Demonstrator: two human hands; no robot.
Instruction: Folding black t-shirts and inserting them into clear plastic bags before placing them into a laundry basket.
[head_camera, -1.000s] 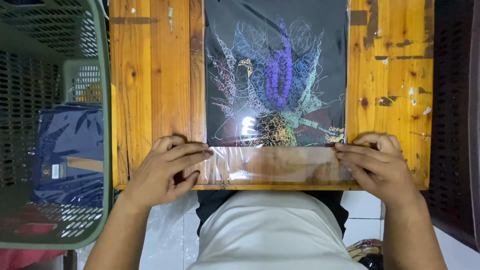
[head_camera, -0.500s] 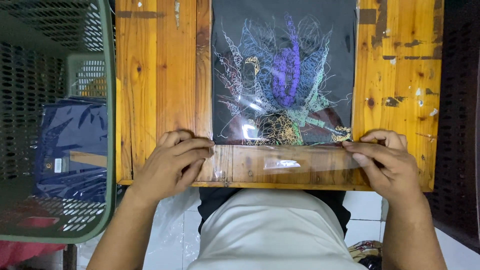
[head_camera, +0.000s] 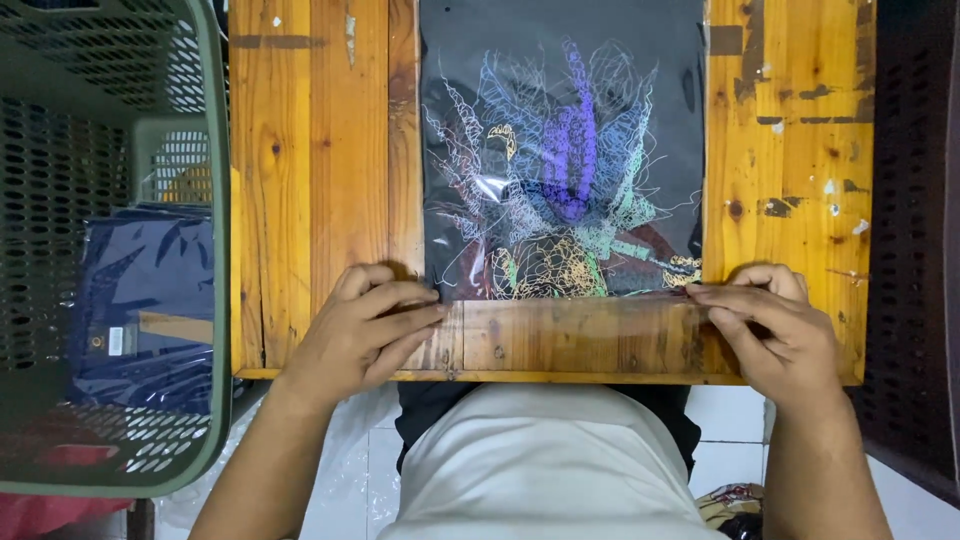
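Left hand (head_camera: 362, 330) and right hand (head_camera: 775, 330) flat, pressing the clear plastic bag's flap (head_camera: 570, 296) over the black printed shirt (head_camera: 560, 150).
We keep fingers level along the near edge, smoothing evenly.

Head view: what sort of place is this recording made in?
Probably a small garment-packing station, perhaps home-based. A folded black printed T-shirt in a clear plastic bag lies on a worn wooden table, and a green plastic basket beside it holds bagged navy garments.

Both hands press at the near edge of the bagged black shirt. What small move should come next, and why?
Probably slide both hands' fingers along the near edge of the bagged black shirt. The left hand and right hand press only its corners, and the clear flap between them looks flat but not yet smoothed.
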